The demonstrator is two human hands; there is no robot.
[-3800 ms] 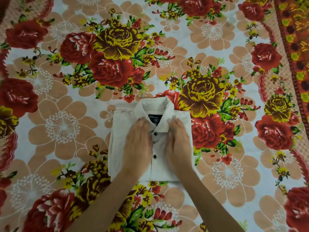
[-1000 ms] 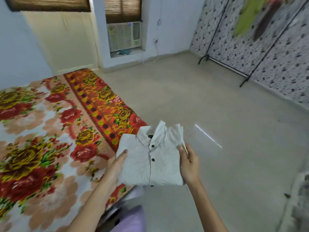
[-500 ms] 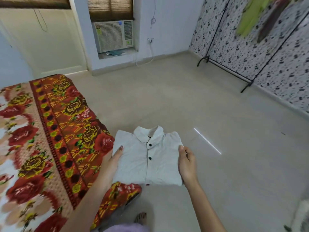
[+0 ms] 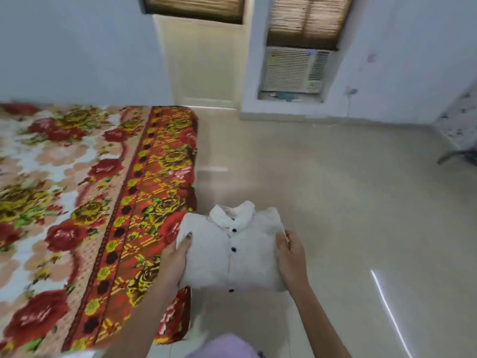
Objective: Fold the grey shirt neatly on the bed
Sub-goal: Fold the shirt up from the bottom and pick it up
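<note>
Folded shirt (image 4: 232, 251) held level off the bed (image 4: 90, 202), left hand (image 4: 175, 257) and right hand (image 4: 290, 257) fingers pinching its side edges (keeps folds intact).

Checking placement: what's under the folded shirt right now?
Mostly bare floor; the folded shirt is held in the air by the left hand and right hand, beside the bed edge. Fingers beneath are hidden.
</note>
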